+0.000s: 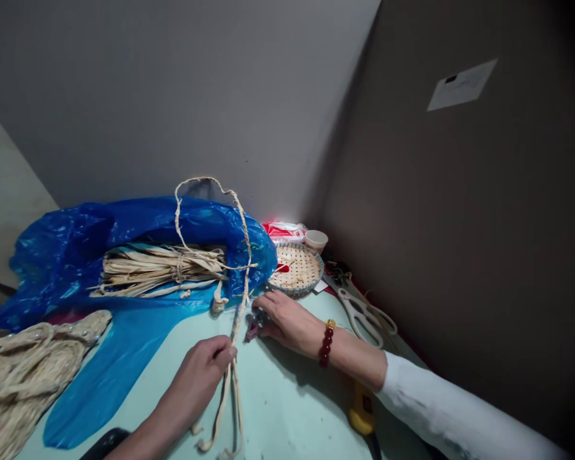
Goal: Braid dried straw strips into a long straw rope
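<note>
My left hand (202, 372) is closed in a pinch on pale straw strands (233, 383) that trail down toward the table's near edge. From that pinch a twisted straw rope (242, 223) rises and loops over a bundle of flat straw strips (163, 268) lying in a blue plastic bag (76, 249). My right hand (285, 319), with a dark red bead bracelet at the wrist, rests on the table with its fingers curled on a small dark clip-like object (255, 326) at the rope's base. What exactly that object is I cannot make out.
A round woven tray (311, 271) sits by the wall corner, with a small white cup (315, 239) and a red-and-white packet (282, 229) behind it. White-handled scissors (364, 310) lie right of the tray. A yellow tool (363, 409) lies under my right forearm. Woven straw work (23, 377) lies at far left.
</note>
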Demonstrator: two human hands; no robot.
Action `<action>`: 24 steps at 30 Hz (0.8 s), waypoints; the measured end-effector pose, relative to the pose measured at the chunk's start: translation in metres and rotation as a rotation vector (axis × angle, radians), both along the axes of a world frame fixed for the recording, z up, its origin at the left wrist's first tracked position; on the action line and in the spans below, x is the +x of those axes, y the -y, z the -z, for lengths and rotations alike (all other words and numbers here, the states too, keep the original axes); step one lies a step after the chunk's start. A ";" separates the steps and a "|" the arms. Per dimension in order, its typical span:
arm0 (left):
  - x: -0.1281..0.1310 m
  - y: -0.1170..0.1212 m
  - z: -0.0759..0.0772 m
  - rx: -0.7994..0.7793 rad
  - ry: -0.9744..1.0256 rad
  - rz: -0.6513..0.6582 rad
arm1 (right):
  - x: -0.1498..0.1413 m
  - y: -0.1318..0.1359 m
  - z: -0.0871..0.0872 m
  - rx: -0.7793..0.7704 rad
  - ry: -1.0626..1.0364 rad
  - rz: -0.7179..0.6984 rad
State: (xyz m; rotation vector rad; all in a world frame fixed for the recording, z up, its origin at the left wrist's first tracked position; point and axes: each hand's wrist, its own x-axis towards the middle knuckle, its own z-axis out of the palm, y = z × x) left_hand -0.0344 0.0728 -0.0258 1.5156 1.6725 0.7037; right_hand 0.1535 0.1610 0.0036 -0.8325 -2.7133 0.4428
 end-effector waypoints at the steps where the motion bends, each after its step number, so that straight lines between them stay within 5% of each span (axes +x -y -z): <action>1: 0.000 0.000 0.000 -0.005 -0.001 0.003 | 0.000 -0.002 0.001 -0.009 0.000 -0.039; 9: 0.001 0.002 -0.003 -0.039 -0.009 0.002 | -0.001 -0.015 0.003 -0.026 -0.008 -0.289; 24: -0.003 0.005 -0.005 -0.038 -0.014 0.036 | -0.002 -0.020 -0.009 0.038 0.061 -0.399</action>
